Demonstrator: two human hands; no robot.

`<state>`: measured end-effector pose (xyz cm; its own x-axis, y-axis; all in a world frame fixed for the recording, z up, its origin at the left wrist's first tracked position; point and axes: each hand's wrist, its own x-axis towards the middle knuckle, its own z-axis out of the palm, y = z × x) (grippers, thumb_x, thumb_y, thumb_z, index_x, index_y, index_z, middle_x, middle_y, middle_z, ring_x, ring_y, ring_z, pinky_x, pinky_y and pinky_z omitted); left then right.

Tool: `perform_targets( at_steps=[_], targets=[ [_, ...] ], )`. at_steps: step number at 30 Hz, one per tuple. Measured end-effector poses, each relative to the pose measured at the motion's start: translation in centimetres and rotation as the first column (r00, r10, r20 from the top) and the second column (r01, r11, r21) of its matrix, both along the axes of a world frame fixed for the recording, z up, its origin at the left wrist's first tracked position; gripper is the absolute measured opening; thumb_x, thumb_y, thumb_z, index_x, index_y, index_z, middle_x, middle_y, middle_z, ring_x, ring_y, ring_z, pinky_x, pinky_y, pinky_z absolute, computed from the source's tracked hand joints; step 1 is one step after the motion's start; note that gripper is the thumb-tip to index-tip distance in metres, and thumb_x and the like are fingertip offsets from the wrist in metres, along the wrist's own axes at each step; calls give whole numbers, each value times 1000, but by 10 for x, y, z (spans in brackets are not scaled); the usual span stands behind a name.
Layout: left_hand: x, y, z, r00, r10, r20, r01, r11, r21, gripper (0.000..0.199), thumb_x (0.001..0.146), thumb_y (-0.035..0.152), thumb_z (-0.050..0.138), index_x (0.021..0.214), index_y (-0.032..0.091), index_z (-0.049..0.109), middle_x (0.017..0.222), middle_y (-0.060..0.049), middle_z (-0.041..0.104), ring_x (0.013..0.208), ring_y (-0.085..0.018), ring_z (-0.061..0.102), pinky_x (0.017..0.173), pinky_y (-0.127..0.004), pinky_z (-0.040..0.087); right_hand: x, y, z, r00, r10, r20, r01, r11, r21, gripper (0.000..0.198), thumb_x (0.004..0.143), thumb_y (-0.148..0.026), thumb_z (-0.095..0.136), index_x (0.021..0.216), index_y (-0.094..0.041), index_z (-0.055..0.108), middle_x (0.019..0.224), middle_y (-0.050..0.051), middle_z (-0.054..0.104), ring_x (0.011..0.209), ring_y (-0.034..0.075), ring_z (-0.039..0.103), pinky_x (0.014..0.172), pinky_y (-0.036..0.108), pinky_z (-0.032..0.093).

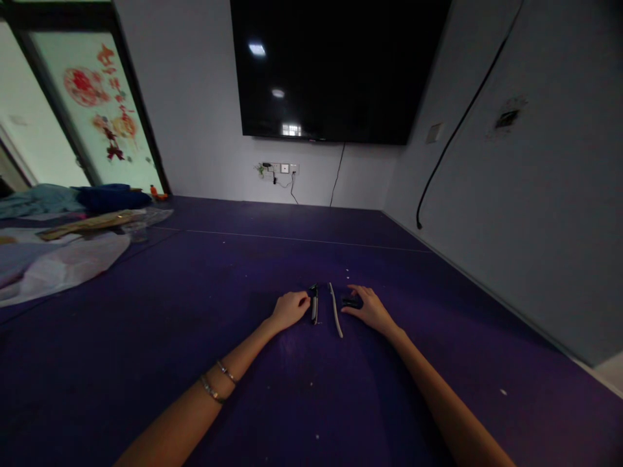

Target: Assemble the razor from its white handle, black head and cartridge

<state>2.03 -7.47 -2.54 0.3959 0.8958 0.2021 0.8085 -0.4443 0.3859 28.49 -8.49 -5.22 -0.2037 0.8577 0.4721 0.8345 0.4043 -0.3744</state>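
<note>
My left hand [291,310] rests on the purple surface with its fingers curled closed. Just right of its fingertips lies a slim black and silver piece [315,306] with a short black part at its far end; its kind is unclear. Between both hands sits a long, slightly curved, whitish strip [335,310], touched by neither. On the right, my right hand [368,309] has thumb and fingers spread around a small black object [350,302], too dark to name. A gap shows between that object and the fingertips.
The purple surface [233,272] reaches to grey walls. Cloths [39,201], a plastic sheet [68,263] and a flat golden item [92,224] lie at far left. A large screen [341,65] hangs ahead; a black cable [452,133] dangles on the right wall.
</note>
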Motion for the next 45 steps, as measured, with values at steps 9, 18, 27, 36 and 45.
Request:
perform_targets(
  at_steps=[9, 18, 27, 36, 45],
  targets=[
    [-1, 2, -3, 1000, -12, 7, 12, 1000, 10, 31, 88, 35, 37, 82, 22, 64, 81, -3, 68, 71, -15, 60, 61, -24, 35, 1, -1, -2, 1000, -5, -19, 4, 1000, -28, 61, 66, -50, 67, 118, -23, 50, 102, 7, 60, 97, 26, 55, 83, 43, 43],
    [-2, 5, -6, 1000, -28, 5, 28, 999, 27, 32, 88, 35, 36, 82, 22, 64, 79, -3, 67, 71, -16, 60, 60, -24, 35, 2, -4, 0, 998, 33, -55, -34, 999, -23, 46, 70, -40, 64, 110, -21, 52, 100, 6, 59, 96, 23, 54, 86, 39, 41],
    [0, 1, -2, 1000, 2, -13, -2, 1000, 9, 31, 88, 35, 36, 83, 21, 64, 81, -2, 68, 73, -16, 61, 63, -23, 37, 2, -5, 1, 997, 30, -71, -32, 999, -23, 49, 70, -42, 64, 114, -22, 52, 101, 6, 60, 98, 23, 54, 86, 39, 41],
    [-1, 3, -4, 1000, -26, 1, 26, 1000, 15, 31, 87, 35, 36, 84, 22, 63, 81, -2, 67, 71, -15, 60, 62, -23, 37, 3, -3, -1, 997, 39, -63, -39, 999, -12, 50, 71, -43, 63, 115, -22, 53, 101, 6, 60, 98, 23, 54, 88, 40, 40],
    [-2, 3, -5, 1000, -27, 10, 26, 999, 34, 31, 87, 35, 35, 81, 22, 63, 78, -1, 67, 70, -15, 60, 60, -22, 35, 3, -5, 1, 997, 52, -51, -53, 998, -18, 47, 73, -43, 62, 114, -22, 54, 103, 7, 61, 98, 23, 54, 87, 39, 41]
  ],
)
